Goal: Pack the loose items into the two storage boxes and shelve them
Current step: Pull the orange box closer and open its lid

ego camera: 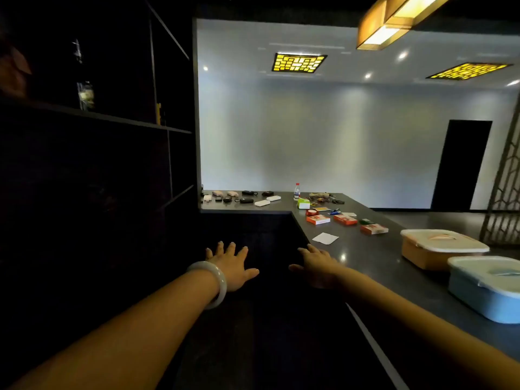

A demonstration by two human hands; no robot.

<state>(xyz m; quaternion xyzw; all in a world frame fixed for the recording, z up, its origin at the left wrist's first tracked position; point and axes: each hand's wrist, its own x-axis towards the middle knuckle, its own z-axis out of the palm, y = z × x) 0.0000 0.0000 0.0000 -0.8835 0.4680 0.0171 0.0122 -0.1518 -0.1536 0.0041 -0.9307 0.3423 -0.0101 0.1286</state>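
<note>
On my far left the dark shelf unit (pixel 95 116) stands mostly in shadow, with only a few dim things on its upper board; I judge that is where the boxes will end up, so it makes sense that I am standing between it and the tabletop (pixel 374 257). My left hand (pixel 232 266), with a pale bangle (pixel 213 282) at the wrist, is stretched out ahead of me with the fingers spread wide and nothing in it. My right hand (pixel 316 266) is just beside it, also spread and empty, hovering at the near inner edge of the tabletop; I take this as a ready pose, with nothing yet picked up. Along the far stretch lie the small loose items (pixel 242 197), dark and pale pieces set out apart from one another, then a water bottle (pixel 297 191), a green and white carton (pixel 303 204) and several orange and white packets (pixel 345 219), with a white slip of paper (pixel 325 238) nearer to me. They are spread flat and apart, easy to take one by one. At the right, well apart from my hands, the orange storage box (pixel 439 256) sits with its white lid on, and the blue storage box (pixel 484 294) is just beside it, nearer to me, also lidded. Both lids must come off before packing, I judge.
</note>
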